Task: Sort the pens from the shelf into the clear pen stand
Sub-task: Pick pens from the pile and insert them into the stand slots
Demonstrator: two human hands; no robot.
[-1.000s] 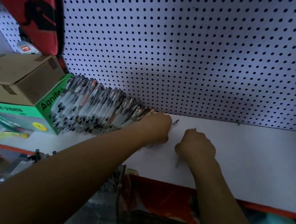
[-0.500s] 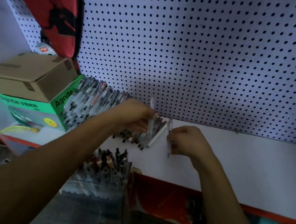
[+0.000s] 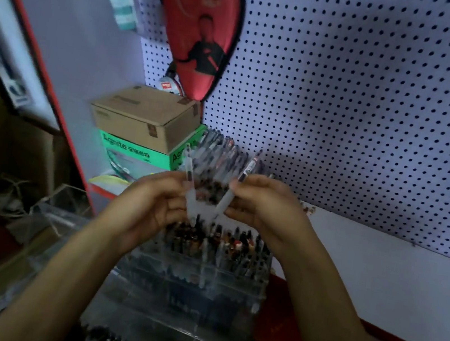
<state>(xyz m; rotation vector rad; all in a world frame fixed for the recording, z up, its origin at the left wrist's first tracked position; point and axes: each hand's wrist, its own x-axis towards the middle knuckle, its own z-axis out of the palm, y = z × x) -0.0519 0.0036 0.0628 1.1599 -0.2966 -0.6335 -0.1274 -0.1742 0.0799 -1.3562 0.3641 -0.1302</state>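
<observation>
Pens: left hand (image 3: 149,211) and right hand (image 3: 264,203) each pinch one in clamped fingers above the clear pen stand (image 3: 201,272); next, lower tips into free slots.

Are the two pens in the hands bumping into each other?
Apart. The head view shows the left pen and right pen with a gap between them.

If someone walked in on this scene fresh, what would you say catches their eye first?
Most likely the two hands at centre, the left hand and the right hand, each pinching a clear pen above the clear pen stand, which is already crowded with pens. Next, the red racket cover hanging on the dotted pegboard at upper left, above a cardboard box stacked on a green box.
</observation>
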